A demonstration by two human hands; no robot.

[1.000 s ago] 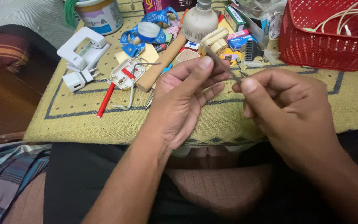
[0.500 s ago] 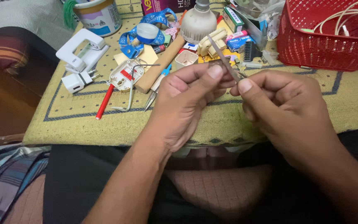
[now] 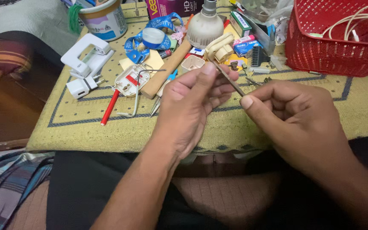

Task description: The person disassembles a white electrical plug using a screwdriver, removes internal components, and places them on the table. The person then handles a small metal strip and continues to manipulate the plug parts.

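Red basket – white plug

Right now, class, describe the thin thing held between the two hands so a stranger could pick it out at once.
Start at the yellow patterned cloth on the table. In front of it, the left hand and right hand pinch a thin brownish rod between their fingertips. Unlike the clutter lying behind, it is lifted clear, slanting from upper left to lower right.

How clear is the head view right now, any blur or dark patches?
Head view: both hands, left hand and right hand, look sharp, as does the thin rod between them; the red basket is evenly lit; the lap below and the left edge are dim.
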